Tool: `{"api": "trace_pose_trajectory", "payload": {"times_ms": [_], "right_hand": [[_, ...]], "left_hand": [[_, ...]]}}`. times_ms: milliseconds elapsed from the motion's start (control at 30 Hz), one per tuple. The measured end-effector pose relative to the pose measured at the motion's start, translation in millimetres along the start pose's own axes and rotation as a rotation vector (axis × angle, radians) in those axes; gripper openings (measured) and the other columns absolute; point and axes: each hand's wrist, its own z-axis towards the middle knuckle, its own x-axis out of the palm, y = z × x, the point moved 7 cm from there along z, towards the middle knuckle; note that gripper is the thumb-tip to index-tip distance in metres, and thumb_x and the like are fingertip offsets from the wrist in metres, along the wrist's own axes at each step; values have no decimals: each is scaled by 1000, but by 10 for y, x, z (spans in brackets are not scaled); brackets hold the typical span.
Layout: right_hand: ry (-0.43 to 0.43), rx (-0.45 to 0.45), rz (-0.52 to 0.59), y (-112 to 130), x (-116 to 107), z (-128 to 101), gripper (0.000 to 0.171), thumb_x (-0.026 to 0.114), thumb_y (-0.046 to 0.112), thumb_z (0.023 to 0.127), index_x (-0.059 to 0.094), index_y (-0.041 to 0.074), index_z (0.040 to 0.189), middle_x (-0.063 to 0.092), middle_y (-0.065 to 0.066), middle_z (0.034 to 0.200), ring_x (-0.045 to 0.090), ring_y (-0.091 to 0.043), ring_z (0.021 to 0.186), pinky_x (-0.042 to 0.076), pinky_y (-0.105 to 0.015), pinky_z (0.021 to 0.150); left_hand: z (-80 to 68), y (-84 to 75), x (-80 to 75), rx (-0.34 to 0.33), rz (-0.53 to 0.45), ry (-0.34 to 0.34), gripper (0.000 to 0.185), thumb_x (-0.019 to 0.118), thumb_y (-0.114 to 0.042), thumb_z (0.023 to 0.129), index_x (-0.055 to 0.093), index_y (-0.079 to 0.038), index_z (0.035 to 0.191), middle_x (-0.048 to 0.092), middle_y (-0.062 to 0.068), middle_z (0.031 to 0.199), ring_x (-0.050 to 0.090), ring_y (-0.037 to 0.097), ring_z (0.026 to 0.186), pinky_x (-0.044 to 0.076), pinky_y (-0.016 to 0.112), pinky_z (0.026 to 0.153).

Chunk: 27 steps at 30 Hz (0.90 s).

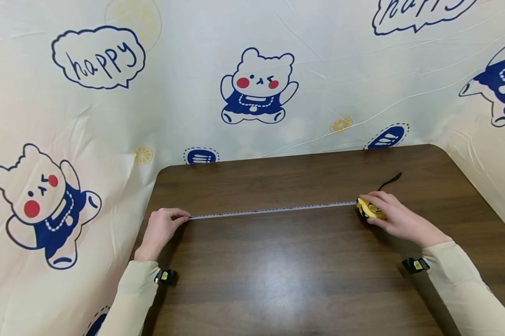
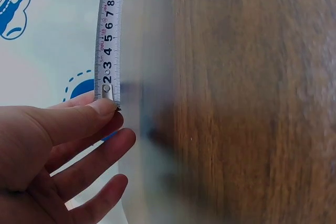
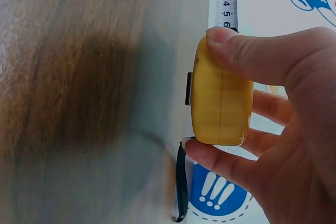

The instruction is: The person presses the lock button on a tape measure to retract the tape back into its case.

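Brown table (image 1: 302, 280): hands apart, tape (image 1: 273, 210) stretched between fingers (image 2: 100, 109).

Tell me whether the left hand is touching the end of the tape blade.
Touching. The left wrist view shows the left hand with its thumb pressed on the metal end hook of the tape blade, no gap between them.

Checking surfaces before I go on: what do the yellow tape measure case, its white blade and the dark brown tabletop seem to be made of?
Yellow tape measure case: looks like smooth moulded plastic with a faint sheen. White blade: thin, printed, probably coated metal, with a riveted metal end hook. Dark brown tabletop: wood grain with soft glare, likely laminate or varnished wood.
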Motion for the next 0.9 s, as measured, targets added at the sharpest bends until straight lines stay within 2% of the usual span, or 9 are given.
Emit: {"api": "trace_pose_trajectory", "payload": {"times_ms": [467,900], "right_hand": [[-21,-57,-36,51,2,19,65,86,6,84,56,-3,141,58,-23,132,56,-38,115,50,-58,89],[-8,-41,-34,85,37,30,64,84,6,86,55,-4,143,58,-23,133,56,-38,117,50,-58,92]], "left_hand": [[15,-72,45,20,-5,6,8,78,-8,93,84,-10,97,80,10,99,74,33,98,57,54,87],[18,-117,100,16,-26,9,7,79,-9,93,84,-11,97,80,8,98,74,31,98,57,53,89]]}}
